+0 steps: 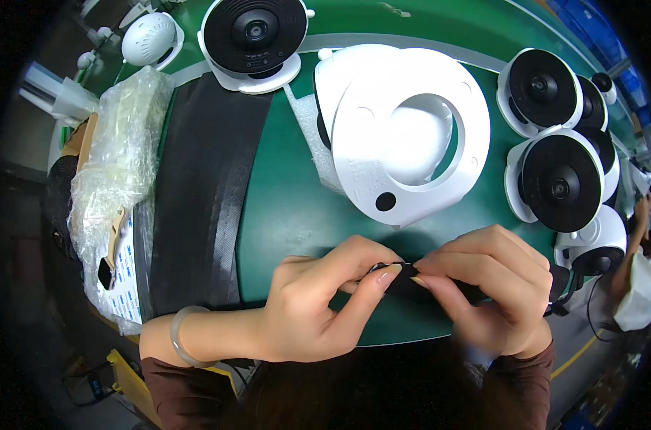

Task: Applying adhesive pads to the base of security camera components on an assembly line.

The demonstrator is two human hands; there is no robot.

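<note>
Above the near edge of the green table, my two hands almost meet. Thumb and fingers of my left hand point(322, 301) are pinched on a small black piece point(406, 273). My right hand point(494, 287) pinches the same piece from the other side. My fingertips cover much of it, so its exact kind cannot be made out. Just beyond my hands lies a white plastic housing with a large round opening point(357, 172) and a black dot near its lower edge. Part of a white unit point(361, 56) shows behind it.
Several white units with round black faces point(560, 183) stand at the right, and another point(256, 32) at the back. A wide black mat point(203, 179) covers the table's left part. Beside it are bubble-wrapped goods point(128, 136) and a watch point(107, 272). A foam strip point(318, 147) lies under the housing.
</note>
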